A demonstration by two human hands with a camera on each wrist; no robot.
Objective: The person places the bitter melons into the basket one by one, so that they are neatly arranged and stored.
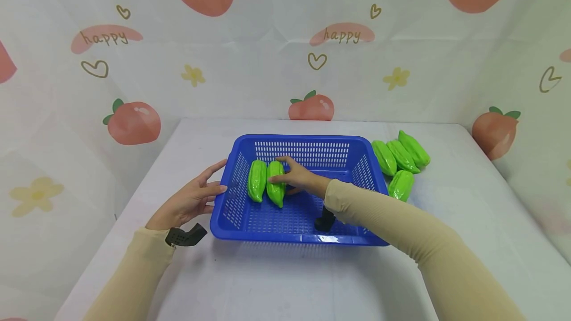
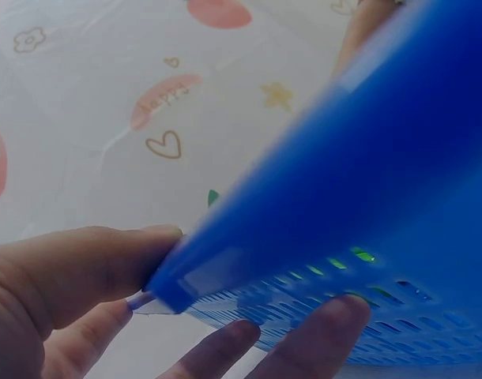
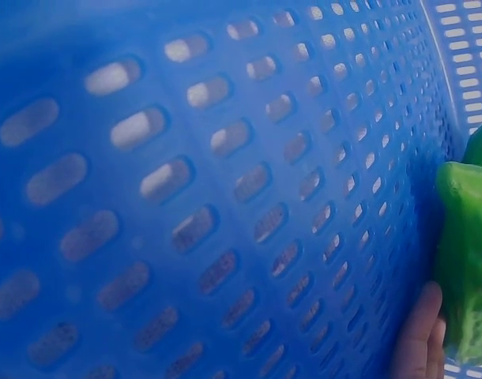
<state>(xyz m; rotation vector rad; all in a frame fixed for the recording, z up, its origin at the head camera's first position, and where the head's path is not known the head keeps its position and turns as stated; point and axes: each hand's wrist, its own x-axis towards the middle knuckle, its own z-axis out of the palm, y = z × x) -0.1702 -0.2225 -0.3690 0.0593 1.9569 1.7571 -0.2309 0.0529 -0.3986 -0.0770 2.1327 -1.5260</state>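
Observation:
A blue plastic basket (image 1: 285, 237) with slotted walls stands on the table. My left hand (image 1: 189, 198) holds its left rim; in the left wrist view the thumb (image 2: 107, 257) is at the rim and the fingers spread under it, by the outer wall. Inside the basket, my right hand (image 1: 298, 176) grips a glossy green, ridged, pointed vegetable (image 1: 276, 195), thumb on one side and fingers around the far end. A matching green vegetable (image 1: 256, 181) lies just left of it. The right wrist view catches fingertips (image 3: 419, 328) against the green vegetable (image 3: 468, 253).
Several more green vegetables (image 1: 401, 155) lie on the white table (image 1: 276, 281) outside the basket's right wall, one of them (image 1: 401, 186) close against it. A patterned cloth (image 1: 267, 73) hangs behind. My right forearm (image 1: 392, 217) crosses the basket's front right corner.

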